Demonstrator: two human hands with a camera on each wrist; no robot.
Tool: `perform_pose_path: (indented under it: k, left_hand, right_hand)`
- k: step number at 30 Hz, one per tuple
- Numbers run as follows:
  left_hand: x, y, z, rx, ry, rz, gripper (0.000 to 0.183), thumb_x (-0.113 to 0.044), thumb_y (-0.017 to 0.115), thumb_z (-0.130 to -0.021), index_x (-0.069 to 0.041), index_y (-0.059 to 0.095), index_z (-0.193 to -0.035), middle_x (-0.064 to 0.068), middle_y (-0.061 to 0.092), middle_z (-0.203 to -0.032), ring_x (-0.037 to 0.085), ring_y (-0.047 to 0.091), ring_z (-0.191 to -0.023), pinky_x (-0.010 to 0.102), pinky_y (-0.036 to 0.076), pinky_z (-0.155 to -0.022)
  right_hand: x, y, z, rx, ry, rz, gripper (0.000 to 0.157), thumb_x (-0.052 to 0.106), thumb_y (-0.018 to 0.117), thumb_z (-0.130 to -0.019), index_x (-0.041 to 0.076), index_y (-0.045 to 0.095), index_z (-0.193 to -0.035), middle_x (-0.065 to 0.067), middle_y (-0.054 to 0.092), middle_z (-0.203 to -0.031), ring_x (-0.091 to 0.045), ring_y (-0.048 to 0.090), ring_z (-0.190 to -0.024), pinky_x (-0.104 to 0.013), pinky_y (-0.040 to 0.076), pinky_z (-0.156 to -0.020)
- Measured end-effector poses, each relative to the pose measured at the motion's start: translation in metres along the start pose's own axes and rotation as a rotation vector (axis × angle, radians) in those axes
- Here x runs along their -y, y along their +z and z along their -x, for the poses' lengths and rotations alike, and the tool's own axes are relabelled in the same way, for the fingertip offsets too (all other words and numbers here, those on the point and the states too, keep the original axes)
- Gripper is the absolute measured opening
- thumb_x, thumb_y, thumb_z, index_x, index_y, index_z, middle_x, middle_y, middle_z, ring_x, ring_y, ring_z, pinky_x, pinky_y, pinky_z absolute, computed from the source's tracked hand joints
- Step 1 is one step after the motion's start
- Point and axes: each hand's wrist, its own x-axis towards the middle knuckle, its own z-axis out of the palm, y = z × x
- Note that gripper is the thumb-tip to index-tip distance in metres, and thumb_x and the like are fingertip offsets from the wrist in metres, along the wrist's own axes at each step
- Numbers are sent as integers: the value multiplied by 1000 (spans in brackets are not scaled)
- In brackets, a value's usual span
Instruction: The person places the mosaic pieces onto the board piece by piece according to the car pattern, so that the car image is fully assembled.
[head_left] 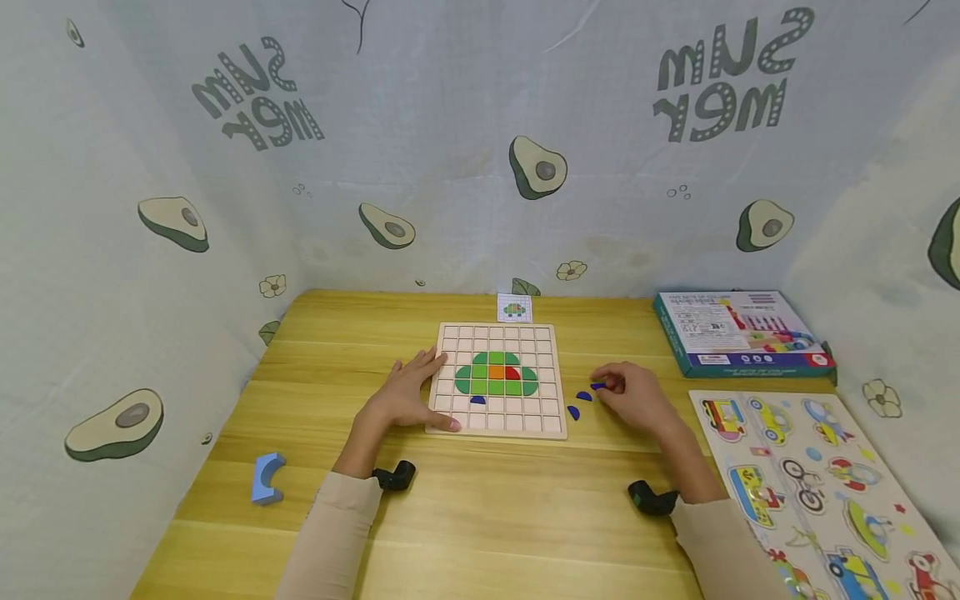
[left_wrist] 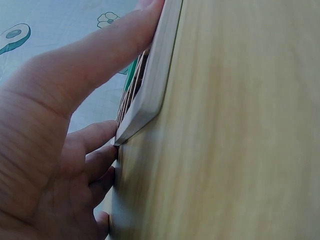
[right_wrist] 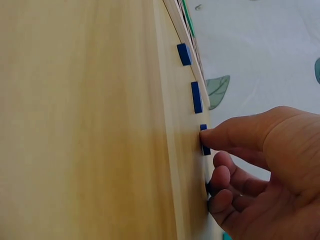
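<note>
A wooden grid board (head_left: 534, 423) lies on the table with green, orange and red pieces forming a shape in its middle. One blue half-circle piece (head_left: 477, 400) sits on the grid below that shape. My left hand (head_left: 405, 392) rests at the board's left side, fingers spread, thumb over the front left corner and fingertips at the left edge. Right of the board, my right hand (head_left: 633, 396) pinches a blue half-circle piece (right_wrist: 205, 145) between thumb and index finger, close to the tabletop. Two more blue half-circles, one nearer (head_left: 573, 412) and one farther (head_left: 583, 396), lie between hand and board.
A small pattern card (head_left: 514, 308) stands behind the board. At the back right lies a boxed toy set (head_left: 742, 333), with a vehicle picture puzzle (head_left: 825, 483) in front of it. A light blue arch block (head_left: 267, 478) is at the left. Printed cloth hangs behind the table.
</note>
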Motion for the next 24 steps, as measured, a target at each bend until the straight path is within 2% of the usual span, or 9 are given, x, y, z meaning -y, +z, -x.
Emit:
perform_pose_path:
  k: [7, 16, 24]
  left_hand:
    - [0, 1, 0, -3, -2, 8, 128, -64, 90, -66, -22, 23, -166, 3, 13, -175, 27, 9, -162, 56, -1, -131]
    - [1, 2, 1, 0, -2, 20, 129, -66, 89, -65, -21, 23, -166, 3, 12, -175, 28, 8, -162, 56, -2, -131]
    - [2, 0, 0, -2, 4, 10, 129, -66, 89, -65, -22, 22, -166, 3, 13, -175, 27, 8, -162, 56, -2, -131]
  right_hand:
    - [-5, -5, 1, 2, 27, 15, 16, 10, 71, -95, 3, 76, -108, -7, 62, -89, -19, 51, -78, -26, 42, -66]
    - [-4, -5, 2, -22, 9, 18, 15, 12, 72, -95, 3, 77, -107, -6, 62, -87, -19, 51, -75, -26, 41, -64]
    - [8, -2, 2, -39, 0, 10, 18, 16, 73, -96, 5, 78, -109, -7, 64, -89, -20, 52, -78, -27, 42, -67]
